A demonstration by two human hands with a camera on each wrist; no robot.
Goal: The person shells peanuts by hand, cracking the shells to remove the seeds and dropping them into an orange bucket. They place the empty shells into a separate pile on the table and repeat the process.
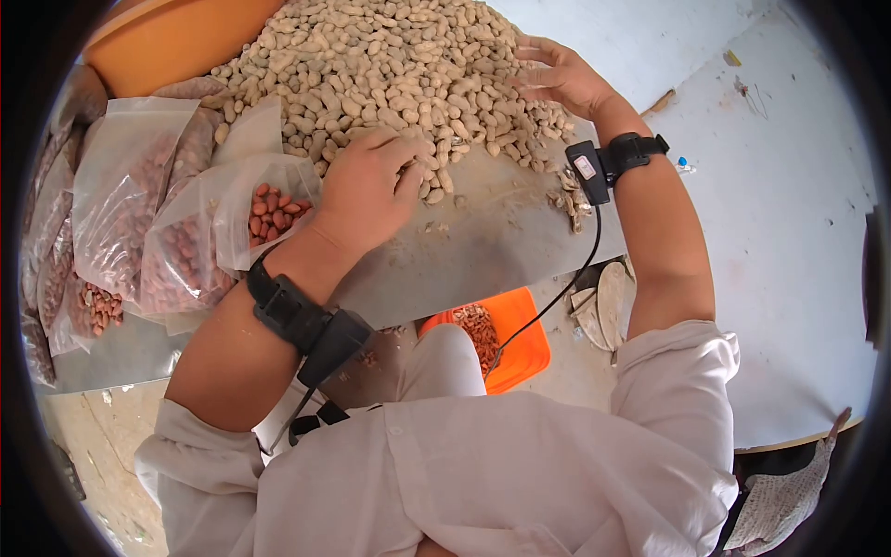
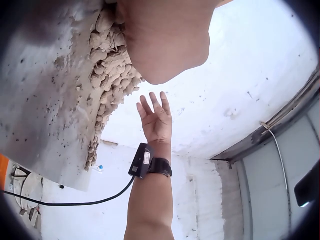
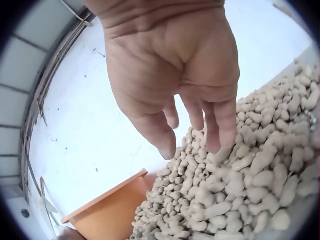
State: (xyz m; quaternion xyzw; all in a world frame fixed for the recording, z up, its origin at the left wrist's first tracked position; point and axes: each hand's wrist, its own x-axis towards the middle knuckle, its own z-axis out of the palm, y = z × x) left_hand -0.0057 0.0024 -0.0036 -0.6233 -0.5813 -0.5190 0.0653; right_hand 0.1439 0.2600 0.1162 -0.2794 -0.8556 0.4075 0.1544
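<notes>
A large heap of unshelled peanuts [image 1: 371, 70] covers the back of the metal tabletop [image 1: 427, 265]. My left hand [image 1: 371, 190] lies palm down at the near edge of the heap, fingers loosely bent over the peanuts; their undersides are hidden. In the left wrist view the left hand [image 2: 167, 37] fills the top, beside the peanuts. At the right side of the heap my right hand [image 1: 571, 82] reaches in with fingers spread. The right wrist view shows the right hand [image 3: 175, 70] with its fingertips right at the peanuts and nothing gripped.
Clear plastic bags [image 1: 125, 195] of red shelled peanuts line the left side; one open bag [image 1: 232, 218] shows its kernels beside the left forearm. An orange tub [image 1: 176, 46] stands at the back left. Below the table edge is an orange container [image 1: 524, 339] holding reddish bits.
</notes>
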